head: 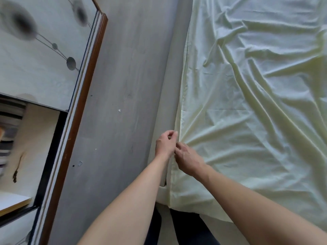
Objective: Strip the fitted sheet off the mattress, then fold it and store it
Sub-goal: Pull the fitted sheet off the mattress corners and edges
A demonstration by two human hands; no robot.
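Note:
A pale yellow-green fitted sheet [247, 103] lies loose and wrinkled over the mattress, filling the right half of the view. Its left edge hangs down the mattress side [169, 85]. My left hand [165, 144] is at that edge with its fingers curled, pinching the sheet's hem. My right hand [187, 158] is just beside it, fingers curled into the fabric where creases fan out from the grip. Both forearms reach in from the bottom.
A grey floor [120, 103] runs between the bed and a wardrobe [83, 96] with a brown-edged frosted sliding door on the left. An open wardrobe compartment [26, 147] shows at lower left. My dark trousers [185, 230] stand at the bed's corner.

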